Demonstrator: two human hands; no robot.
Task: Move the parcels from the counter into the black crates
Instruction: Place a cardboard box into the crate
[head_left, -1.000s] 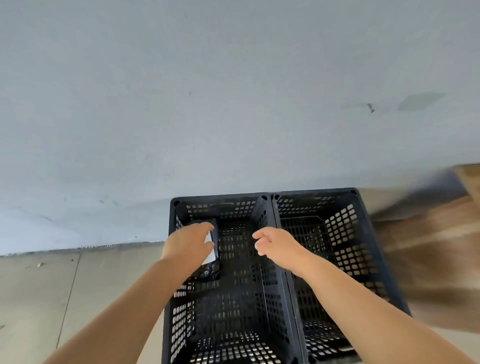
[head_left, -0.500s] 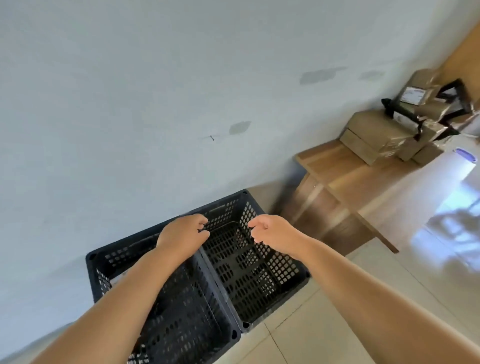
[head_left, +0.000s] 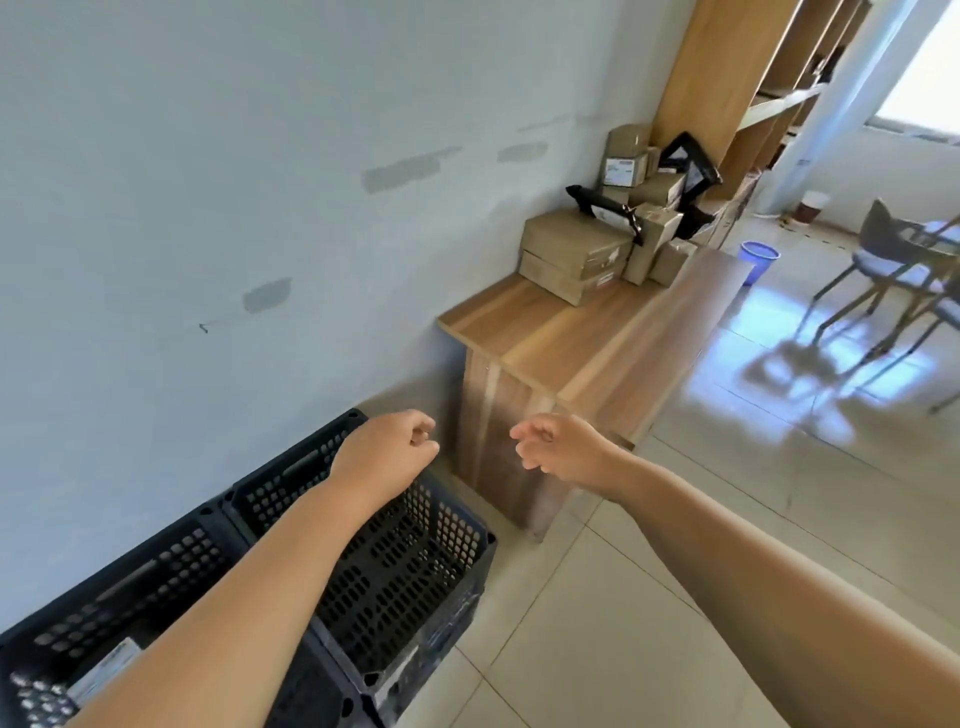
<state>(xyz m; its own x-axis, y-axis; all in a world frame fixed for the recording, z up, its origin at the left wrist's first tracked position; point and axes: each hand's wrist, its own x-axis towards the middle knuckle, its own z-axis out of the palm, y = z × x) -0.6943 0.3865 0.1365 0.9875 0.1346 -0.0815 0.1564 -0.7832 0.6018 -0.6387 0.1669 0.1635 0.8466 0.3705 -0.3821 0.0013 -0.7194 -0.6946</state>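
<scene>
One wooden bench (head_left: 587, 343) stands at 1 o'clock, carrying a pile of brown and black parcels (head_left: 574, 254), too crowded to count. Two black crates (head_left: 395, 566) sit at 8 o'clock; the left one holds one labelled parcel (head_left: 104, 670). Left hand (head_left: 387, 452) and right hand (head_left: 558, 447), fingers loosely curled, hold nothing.
</scene>
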